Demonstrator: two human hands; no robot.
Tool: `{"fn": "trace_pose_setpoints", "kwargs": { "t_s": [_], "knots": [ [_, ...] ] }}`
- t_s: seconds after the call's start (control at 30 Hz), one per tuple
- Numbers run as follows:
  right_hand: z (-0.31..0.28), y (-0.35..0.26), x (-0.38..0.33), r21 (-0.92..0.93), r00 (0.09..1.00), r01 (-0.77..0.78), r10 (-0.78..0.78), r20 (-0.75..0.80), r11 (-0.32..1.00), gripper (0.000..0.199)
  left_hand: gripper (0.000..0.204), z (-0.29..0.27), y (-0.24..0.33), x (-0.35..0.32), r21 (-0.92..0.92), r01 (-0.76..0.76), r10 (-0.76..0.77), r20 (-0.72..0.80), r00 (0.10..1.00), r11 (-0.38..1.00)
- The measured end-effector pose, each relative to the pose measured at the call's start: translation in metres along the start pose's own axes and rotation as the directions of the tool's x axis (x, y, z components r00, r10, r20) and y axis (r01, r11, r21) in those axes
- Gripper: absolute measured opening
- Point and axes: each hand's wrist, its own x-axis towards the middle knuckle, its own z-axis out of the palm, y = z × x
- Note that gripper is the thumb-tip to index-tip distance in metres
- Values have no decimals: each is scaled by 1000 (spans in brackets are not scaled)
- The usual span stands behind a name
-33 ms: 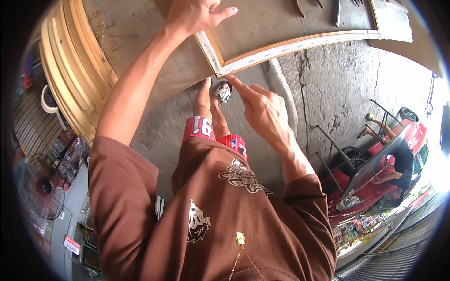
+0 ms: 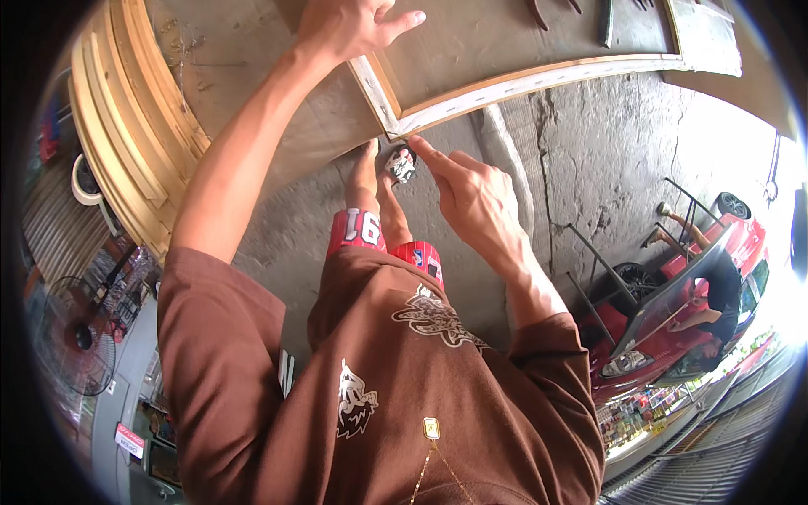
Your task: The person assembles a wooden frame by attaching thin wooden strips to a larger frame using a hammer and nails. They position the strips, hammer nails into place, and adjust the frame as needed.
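A wooden stretcher frame (image 2: 471,103) with pale canvas stapled along its edge lies on the brown work surface (image 2: 303,126). My right hand (image 2: 478,195) has its index finger stretched out, the tip touching the frame's near corner. Its other fingers curl under, and the thumb is hidden. Over the frame's left side is my left hand (image 2: 358,27), thumb stuck out to the right; the top edge cuts off most of its fingers. Nothing shows in either hand. Red-handled pliers (image 2: 537,15) and a dark slim tool (image 2: 607,23) lie inside the frame.
Light wooden strips (image 2: 126,126) are stacked at the left. A fan (image 2: 82,338) stands at the lower left. Below the work surface is cracked concrete floor (image 2: 606,160). To the right, a person in dark clothes (image 2: 722,295) is beside a dark panel on legs, near a red car (image 2: 745,240).
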Motion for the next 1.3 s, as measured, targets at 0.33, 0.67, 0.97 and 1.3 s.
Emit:
{"fn": "trace_pose_setpoints", "kwargs": {
  "t_s": [0.33, 0.67, 0.97, 1.3],
  "knots": [
    [5, 19, 16, 8, 993, 92, -92, 76, 996, 51, 46, 7, -13, 3, -21, -56, 53, -111, 992, 998],
    [0, 13, 22, 70, 992, 5, -14, 128, 998, 45, 43, 5, -13, 1, -58, 30, -33, -49, 998, 998],
    [0, -31, 17, -269, 972, -99, 151, 178, 958, 52, 41, 6, -7, 1, -48, 29, -31, -57, 998, 998],
    [44, -11, 5, 60, 991, -78, 84, -108, 995, 51, 41, -1, -7, 2, -65, 34, -37, -43, 998, 997]
  ]
}}
